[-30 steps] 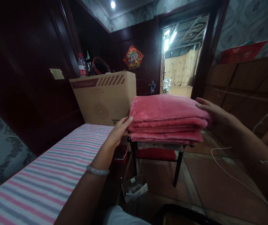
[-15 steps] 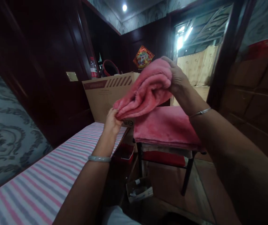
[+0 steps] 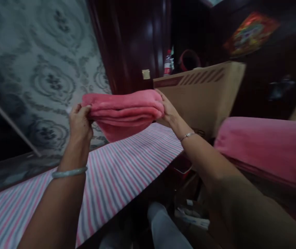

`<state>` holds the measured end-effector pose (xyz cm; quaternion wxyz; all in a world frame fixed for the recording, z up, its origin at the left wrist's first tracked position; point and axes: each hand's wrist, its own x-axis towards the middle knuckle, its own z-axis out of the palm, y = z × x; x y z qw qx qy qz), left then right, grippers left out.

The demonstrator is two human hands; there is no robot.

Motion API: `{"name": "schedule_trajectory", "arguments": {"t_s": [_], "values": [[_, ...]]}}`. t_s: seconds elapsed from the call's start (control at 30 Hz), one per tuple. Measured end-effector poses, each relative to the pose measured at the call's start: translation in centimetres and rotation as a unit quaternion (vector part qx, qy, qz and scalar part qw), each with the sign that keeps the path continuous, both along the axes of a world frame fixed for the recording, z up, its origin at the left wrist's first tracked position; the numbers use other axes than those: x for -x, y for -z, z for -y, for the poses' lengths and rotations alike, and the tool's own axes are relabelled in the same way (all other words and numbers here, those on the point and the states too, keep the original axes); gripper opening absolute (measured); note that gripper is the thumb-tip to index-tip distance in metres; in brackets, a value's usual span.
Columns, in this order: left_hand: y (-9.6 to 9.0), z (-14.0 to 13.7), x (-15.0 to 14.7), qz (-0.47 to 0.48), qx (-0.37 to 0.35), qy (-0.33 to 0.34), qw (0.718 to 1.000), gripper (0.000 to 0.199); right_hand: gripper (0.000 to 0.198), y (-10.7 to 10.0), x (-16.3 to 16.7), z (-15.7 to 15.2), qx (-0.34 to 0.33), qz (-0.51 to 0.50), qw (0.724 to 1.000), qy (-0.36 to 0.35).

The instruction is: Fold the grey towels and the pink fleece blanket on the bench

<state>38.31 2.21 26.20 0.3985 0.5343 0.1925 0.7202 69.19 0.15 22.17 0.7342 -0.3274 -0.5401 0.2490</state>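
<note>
Far left: patterned wallpaper (image 3: 53, 81). In front of it, left hand (image 3: 81, 124), pale bangle (image 3: 69, 172) below the wrist. Left grip: grasping, thumb pressed on the near corner of the folded pink plush cloth (image 3: 127, 103); towel or small blanket, cannot tell which.

Centre-left: the cloth spans both hands in mid-air. Layers stacked, front edges visible, one fold sagging lower in the middle. Behind and beneath in view: striped cover (image 3: 122, 173) on a long surface. Cloth appears raised; contact between sagging fold and cover cannot be confirmed.

Centre: wall plate (image 3: 146, 74), then red-labelled bottle (image 3: 167, 65) on the dark panelling side. Right hand (image 3: 168, 108), thin bracelet (image 3: 187, 136) at wrist. Right grip: grasping the cloth's rounded right end; some fingers hidden behind it.

Right of centre: cardboard box (image 3: 202, 91) upright beyond the right forearm; low down, an open small carton (image 3: 193, 214), contents unclear.

Far right: festive decoration (image 3: 251, 34), blurred; below it, pink plush pile (image 3: 269, 148), its support too dark to identify.

Progress (judgement): pick-up complete, folding apparently complete for this piece. Setting-down not yet done: neither grip is released. The pile at right is untouched by either hand. Whether it needs handling cannot be determined.
</note>
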Motion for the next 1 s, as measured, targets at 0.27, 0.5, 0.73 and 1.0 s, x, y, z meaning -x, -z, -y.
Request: {"name": "schedule_trajectory", "arguments": {"t_s": [0.27,0.5,0.73,1.0], "values": [[21.9,6.9,15.1,-0.252,0.374,-0.009,0.893,0.048,0.031,19.3,8.1,-0.2,0.337,0.245,0.909,-0.007],[28.0,8.2,16.9,-0.19,0.384,-0.015,0.904,0.05,0.049,22.7,21.9,2.2,0.049,0.439,0.895,-0.058],[29.7,7.5,16.8,-0.262,0.332,-0.078,0.903,0.045,0.009,21.8,25.9,-1.1,0.152,0.284,0.947,0.01],[29.6,7.3,17.0,-0.284,0.317,-0.104,0.899,0.043,0.031,19.0,0.9,-4.4,0.142,-0.054,0.914,0.375]]}}
